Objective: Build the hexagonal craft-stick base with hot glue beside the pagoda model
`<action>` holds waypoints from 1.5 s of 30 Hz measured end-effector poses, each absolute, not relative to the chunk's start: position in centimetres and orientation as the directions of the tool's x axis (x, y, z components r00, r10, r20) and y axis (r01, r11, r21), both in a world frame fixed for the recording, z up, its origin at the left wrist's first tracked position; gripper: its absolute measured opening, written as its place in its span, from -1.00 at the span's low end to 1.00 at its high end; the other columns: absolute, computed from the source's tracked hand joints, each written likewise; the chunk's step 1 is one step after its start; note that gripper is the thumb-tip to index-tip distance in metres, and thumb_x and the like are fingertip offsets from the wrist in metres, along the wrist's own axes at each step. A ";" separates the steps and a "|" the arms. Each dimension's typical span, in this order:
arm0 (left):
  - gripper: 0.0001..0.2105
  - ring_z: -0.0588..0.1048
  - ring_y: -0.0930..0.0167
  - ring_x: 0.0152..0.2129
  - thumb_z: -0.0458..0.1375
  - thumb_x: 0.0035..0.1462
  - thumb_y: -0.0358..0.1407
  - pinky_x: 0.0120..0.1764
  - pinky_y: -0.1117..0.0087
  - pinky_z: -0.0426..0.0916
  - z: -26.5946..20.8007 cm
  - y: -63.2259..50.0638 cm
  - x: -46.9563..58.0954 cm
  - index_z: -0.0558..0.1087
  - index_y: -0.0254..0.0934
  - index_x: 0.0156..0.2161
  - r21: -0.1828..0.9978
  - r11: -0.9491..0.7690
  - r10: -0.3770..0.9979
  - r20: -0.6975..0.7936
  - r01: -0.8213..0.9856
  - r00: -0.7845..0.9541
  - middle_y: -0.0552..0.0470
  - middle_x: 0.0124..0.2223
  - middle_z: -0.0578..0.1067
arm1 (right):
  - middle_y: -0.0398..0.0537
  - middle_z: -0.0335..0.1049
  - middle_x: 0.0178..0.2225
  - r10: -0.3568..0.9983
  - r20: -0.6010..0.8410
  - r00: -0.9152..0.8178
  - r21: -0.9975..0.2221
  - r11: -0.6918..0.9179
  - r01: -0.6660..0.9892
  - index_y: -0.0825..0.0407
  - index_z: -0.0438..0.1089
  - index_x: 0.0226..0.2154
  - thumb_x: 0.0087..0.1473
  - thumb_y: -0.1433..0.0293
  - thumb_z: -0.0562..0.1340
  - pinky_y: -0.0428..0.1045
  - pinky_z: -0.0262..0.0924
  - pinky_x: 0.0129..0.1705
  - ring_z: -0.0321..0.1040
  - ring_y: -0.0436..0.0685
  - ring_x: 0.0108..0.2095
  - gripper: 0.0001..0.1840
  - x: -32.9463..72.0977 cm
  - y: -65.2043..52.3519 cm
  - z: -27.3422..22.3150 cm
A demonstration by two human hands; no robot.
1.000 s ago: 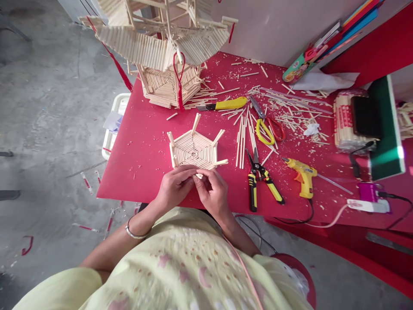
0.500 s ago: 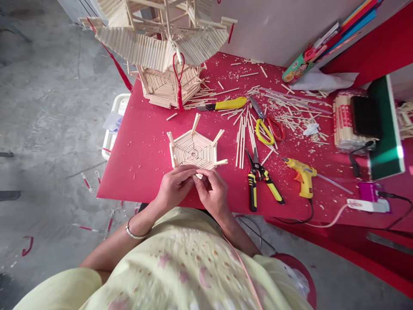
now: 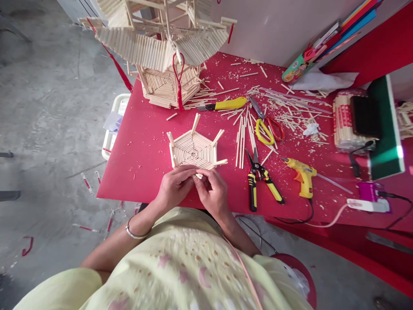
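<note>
My left hand [image 3: 176,186] and my right hand [image 3: 211,189] meet at the near edge of the hexagonal stick base [image 3: 193,148]. Both are closed, fingertips pinched on wooden sticks [image 3: 199,176] whose pale ends show between my thumbs; the rest of them is hidden by my fingers. Short paired sticks stand up from the visible corners of the base, which lies flat on the red table [image 3: 142,142]. The near corner of the base is covered by my hands, and whether the sticks touch it I cannot tell.
Right of my hands lie pliers-like cutters [image 3: 258,176], a yellow glue gun [image 3: 302,174] and scissors [image 3: 266,125]. Farther back are a yellow utility knife [image 3: 229,103], loose sticks [image 3: 240,142] and a tall stick pagoda model [image 3: 138,45] with red tassels. A phone [image 3: 366,116] rests at right.
</note>
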State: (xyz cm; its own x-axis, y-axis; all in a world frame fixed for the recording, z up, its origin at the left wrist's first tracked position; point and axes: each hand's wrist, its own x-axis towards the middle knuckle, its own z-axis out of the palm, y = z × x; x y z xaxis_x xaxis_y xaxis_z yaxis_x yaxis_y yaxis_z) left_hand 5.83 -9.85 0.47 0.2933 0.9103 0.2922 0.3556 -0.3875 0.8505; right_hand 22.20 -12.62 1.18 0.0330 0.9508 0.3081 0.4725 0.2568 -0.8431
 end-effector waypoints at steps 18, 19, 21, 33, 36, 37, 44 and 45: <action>-0.75 0.63 0.32 -0.10 0.15 0.29 -0.44 -0.07 0.35 0.54 0.5 -9.8 5.8 0.62 -0.25 -0.02 0.850 -0.388 0.909 0.290 0.356 0.298 -0.14 -0.01 0.64 | -0.06 0.54 -0.21 0.952 0.306 0.028 -0.847 0.259 0.464 -0.04 0.48 -0.04 0.31 0.38 0.28 -0.02 0.42 -0.13 0.49 0.07 -0.22 -0.82 22.2 -12.6 1.2; -0.75 0.63 0.32 -0.10 0.15 0.29 -0.43 -0.07 0.35 0.54 0.5 -9.8 5.8 0.62 -0.25 -0.02 0.850 -0.389 0.909 0.292 0.355 0.298 -0.14 -0.01 0.64 | -0.06 0.54 -0.21 0.952 0.306 0.029 -0.848 0.258 0.463 -0.04 0.48 -0.04 0.31 0.38 0.28 -0.02 0.42 -0.13 0.49 0.07 -0.22 -0.82 22.2 -12.6 1.2; -0.76 0.63 0.32 -0.10 0.15 0.29 -0.44 -0.07 0.35 0.55 0.6 -9.8 5.8 0.62 -0.25 -0.02 0.850 -0.390 0.909 0.293 0.354 0.296 -0.14 -0.01 0.64 | -0.06 0.54 -0.21 0.952 0.304 0.028 -0.847 0.256 0.465 -0.04 0.48 -0.04 0.31 0.37 0.27 -0.02 0.42 -0.14 0.49 0.07 -0.22 -0.82 22.2 -12.7 1.2; -0.77 0.63 0.32 -0.10 0.15 0.30 -0.42 -0.07 0.34 0.55 0.6 -9.7 5.9 0.62 -0.26 -0.03 0.841 -0.399 0.906 0.300 0.365 0.300 -0.16 -0.02 0.64 | -0.05 0.54 -0.23 0.958 0.284 0.028 -0.838 0.234 0.493 -0.05 0.48 -0.05 0.33 0.30 0.25 0.00 0.45 -0.15 0.48 0.08 -0.25 -0.82 22.2 -12.7 1.2; -0.76 0.63 0.33 -0.11 0.15 0.29 -0.43 -0.07 0.35 0.55 0.6 -9.8 5.9 0.62 -0.26 -0.03 0.843 -0.397 0.906 0.298 0.362 0.301 -0.16 -0.02 0.64 | -0.05 0.54 -0.22 0.957 0.288 0.030 -0.842 0.238 0.484 -0.05 0.48 -0.04 0.33 0.32 0.26 0.00 0.45 -0.15 0.49 0.08 -0.25 -0.82 22.2 -12.7 1.2; -0.76 0.63 0.33 -0.11 0.15 0.29 -0.44 -0.08 0.35 0.55 0.6 -9.8 5.9 0.62 -0.27 -0.03 0.843 -0.398 0.906 0.299 0.361 0.301 -0.16 -0.02 0.64 | -0.06 0.54 -0.22 0.956 0.292 0.031 -0.842 0.241 0.482 -0.05 0.48 -0.04 0.32 0.32 0.26 0.00 0.44 -0.15 0.49 0.07 -0.25 -0.82 22.2 -12.7 1.2; -0.77 0.64 0.32 -0.12 0.15 0.30 -0.41 -0.09 0.34 0.56 0.6 -9.7 5.9 0.62 -0.26 -0.04 0.841 -0.399 0.906 0.299 0.365 0.300 -0.16 -0.02 0.64 | -0.05 0.53 -0.24 0.958 0.287 0.026 -0.834 0.236 0.498 -0.06 0.49 -0.04 0.33 0.30 0.25 0.00 0.45 -0.17 0.49 0.09 -0.26 -0.82 22.3 -12.7 1.1; -0.77 0.64 0.32 -0.12 0.15 0.30 -0.41 -0.09 0.35 0.56 0.6 -9.7 5.9 0.62 -0.26 -0.04 0.841 -0.399 0.906 0.300 0.365 0.299 -0.16 -0.02 0.64 | -0.05 0.53 -0.24 0.957 0.289 0.026 -0.835 0.239 0.496 -0.06 0.49 -0.04 0.33 0.31 0.25 0.00 0.45 -0.17 0.49 0.09 -0.26 -0.82 22.3 -12.7 1.1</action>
